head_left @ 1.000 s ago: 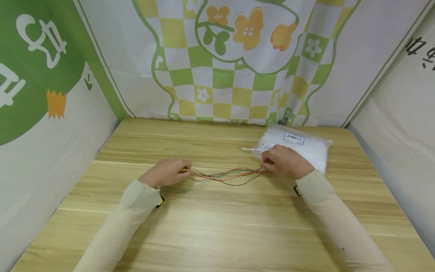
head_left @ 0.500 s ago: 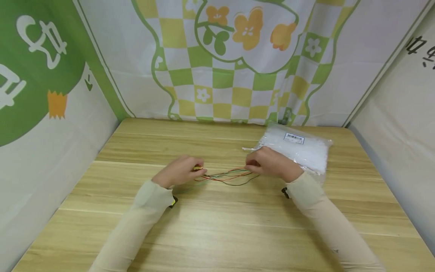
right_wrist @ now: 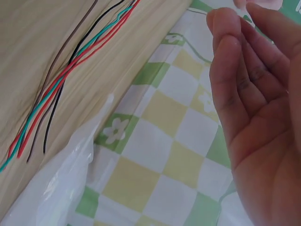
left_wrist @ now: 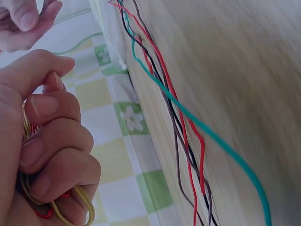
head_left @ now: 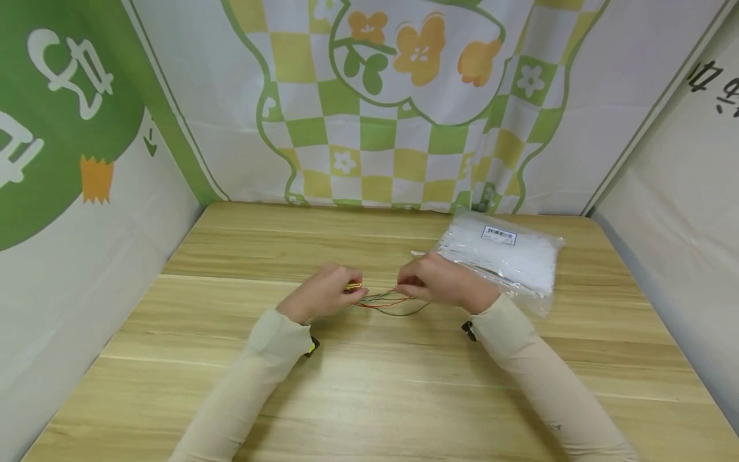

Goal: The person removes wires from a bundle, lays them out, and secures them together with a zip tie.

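Left hand (head_left: 323, 298) clenches the wires (head_left: 388, 301) mid-table; right hand (head_left: 444, 285) pinches their far end — best kept taut, strands even.

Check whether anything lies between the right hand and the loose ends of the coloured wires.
Nothing visible does. The right hand sits at the wires on bare table; the plastic bag lies behind it. The left hand grips the other end.

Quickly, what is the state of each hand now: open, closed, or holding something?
Left hand: closed, gripping one end of the coloured wires.
Right hand: fingers look straight in the wrist view; whether it pinches the wires cannot be told.
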`<state>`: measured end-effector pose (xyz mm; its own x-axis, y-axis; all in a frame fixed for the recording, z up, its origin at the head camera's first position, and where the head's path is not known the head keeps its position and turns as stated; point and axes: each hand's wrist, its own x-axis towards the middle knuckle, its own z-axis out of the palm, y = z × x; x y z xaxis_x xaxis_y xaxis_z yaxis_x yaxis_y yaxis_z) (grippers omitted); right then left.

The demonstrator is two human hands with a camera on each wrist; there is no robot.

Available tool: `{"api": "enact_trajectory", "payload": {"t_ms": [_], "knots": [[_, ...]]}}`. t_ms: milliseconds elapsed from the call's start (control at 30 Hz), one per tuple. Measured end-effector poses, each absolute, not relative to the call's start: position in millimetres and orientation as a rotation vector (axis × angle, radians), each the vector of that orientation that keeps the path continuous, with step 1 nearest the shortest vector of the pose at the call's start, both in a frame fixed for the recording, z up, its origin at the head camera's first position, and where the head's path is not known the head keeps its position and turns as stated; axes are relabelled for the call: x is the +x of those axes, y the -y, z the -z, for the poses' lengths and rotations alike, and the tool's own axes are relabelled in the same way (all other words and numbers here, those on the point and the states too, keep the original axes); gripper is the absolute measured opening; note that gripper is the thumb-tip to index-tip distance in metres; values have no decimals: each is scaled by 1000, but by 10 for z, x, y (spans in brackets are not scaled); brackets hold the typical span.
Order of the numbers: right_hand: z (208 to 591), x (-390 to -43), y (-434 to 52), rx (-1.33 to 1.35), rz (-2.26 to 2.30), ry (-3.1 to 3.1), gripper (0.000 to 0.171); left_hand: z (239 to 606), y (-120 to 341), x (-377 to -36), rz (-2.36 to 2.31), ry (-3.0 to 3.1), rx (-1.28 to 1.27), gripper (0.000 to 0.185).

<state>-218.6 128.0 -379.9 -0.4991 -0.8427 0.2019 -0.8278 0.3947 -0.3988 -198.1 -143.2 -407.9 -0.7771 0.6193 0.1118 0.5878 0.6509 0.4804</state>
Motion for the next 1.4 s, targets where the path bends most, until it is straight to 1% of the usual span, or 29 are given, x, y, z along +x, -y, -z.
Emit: {"api": "enact_trajectory", "payload": {"t_ms": [300, 967, 1100, 1400], "knots": [[3808, -2147, -1170, -1584, 734, -2589, 16, 4066, 1249, -1963, -782, -2801, 1071, 32], [3887, -2147, -1129, -1616, 829, -2613, 12, 4097, 995, -1917, -822, -2823, 1014, 11], [3903, -2155, -1125, -1623, 859, -2612, 10, 4120, 957, -1923, -847, -2820, 1050, 8], [3921, -2158, -1144, -1553, 879, -2625, 7, 4180, 933, -1948, -848, -2836, 1167, 10]]}}
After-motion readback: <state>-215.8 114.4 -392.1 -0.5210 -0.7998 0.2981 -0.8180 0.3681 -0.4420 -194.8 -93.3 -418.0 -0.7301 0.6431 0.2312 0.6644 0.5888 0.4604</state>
